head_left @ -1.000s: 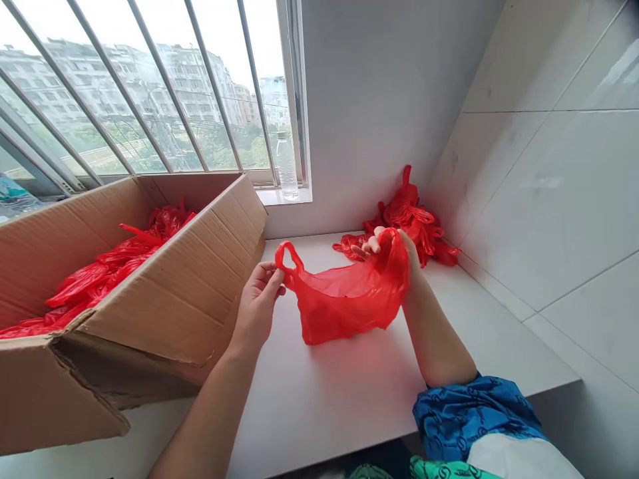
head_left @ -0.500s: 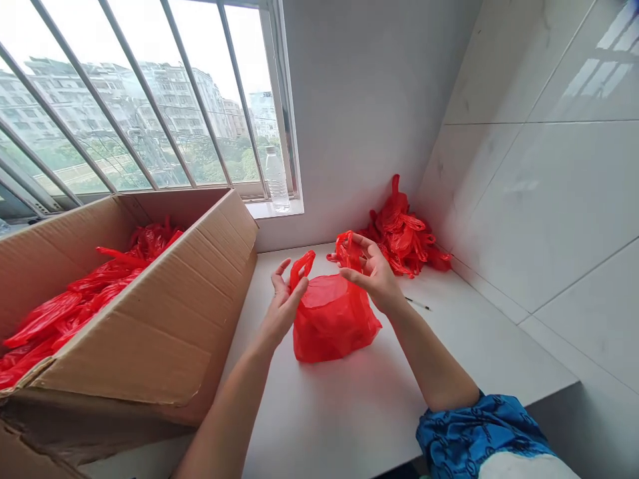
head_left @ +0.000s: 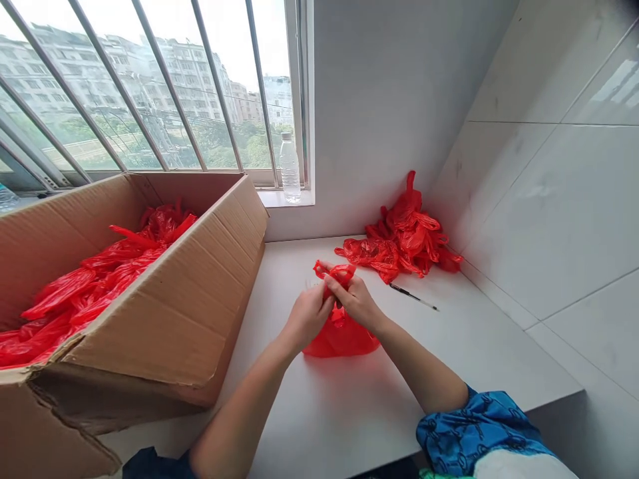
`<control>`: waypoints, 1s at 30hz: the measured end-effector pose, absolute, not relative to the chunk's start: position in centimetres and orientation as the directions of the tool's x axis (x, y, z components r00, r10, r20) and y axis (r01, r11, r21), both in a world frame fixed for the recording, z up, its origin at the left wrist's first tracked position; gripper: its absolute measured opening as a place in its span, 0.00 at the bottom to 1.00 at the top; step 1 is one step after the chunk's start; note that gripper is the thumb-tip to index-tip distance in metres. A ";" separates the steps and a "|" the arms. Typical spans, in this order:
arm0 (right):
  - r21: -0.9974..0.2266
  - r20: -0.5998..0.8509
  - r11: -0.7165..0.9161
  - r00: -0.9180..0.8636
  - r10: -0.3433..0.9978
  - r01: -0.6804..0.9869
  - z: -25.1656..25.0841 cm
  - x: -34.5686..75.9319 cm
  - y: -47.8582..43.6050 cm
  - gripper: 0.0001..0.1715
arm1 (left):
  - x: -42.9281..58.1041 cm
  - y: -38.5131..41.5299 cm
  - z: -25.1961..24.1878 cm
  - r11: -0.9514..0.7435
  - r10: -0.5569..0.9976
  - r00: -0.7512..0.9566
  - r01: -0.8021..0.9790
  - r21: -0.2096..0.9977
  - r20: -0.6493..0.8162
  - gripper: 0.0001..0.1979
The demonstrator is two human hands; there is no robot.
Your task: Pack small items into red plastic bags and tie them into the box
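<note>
A small red plastic bag (head_left: 344,336) sits on the white counter (head_left: 349,406) in front of me, puffed with air. Both hands meet above it. My left hand (head_left: 305,316) and my right hand (head_left: 355,299) are closed on the bag's two handles, which stick up bunched between the fingers at the top.
A large open cardboard box (head_left: 164,306) full of flat red bags (head_left: 94,276) stands at the left. A heap of bundled red bags (head_left: 404,239) lies in the far right corner by the tiled wall. A thin pen (head_left: 413,297) lies near it. A plastic bottle (head_left: 289,166) stands on the windowsill.
The bag was stretched wide between my hands a second ago. My hands have come together over it, bringing both handles into one bunch, and the bag now rests on the counter.
</note>
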State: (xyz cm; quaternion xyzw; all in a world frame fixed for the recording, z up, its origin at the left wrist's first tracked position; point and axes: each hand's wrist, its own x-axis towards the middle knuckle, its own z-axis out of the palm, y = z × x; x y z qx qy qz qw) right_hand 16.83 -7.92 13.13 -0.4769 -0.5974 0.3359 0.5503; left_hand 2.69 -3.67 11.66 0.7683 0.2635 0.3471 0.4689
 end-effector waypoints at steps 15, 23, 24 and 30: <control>-0.808 0.359 0.401 -0.179 0.916 0.431 14.8 19.7 -8.9 0.08 | 1.4 -2.1 11.6 0.202 0.658 0.752 -0.221 0.954 0.035 0.17; -0.570 0.546 0.532 -0.196 0.815 0.627 14.1 19.5 -9.1 0.09 | 1.2 -1.9 10.9 -0.317 0.734 0.645 0.052 0.947 0.211 0.20; -0.561 0.555 0.535 -0.192 0.809 0.632 14.1 19.5 -9.2 0.09 | 1.1 -1.9 11.0 -0.341 0.739 0.638 0.076 0.937 0.217 0.18; -0.535 0.640 0.539 -0.104 0.761 0.651 13.2 19.7 -10.8 0.02 | 0.8 -2.6 12.2 -0.131 0.695 0.693 -0.140 0.981 0.192 0.19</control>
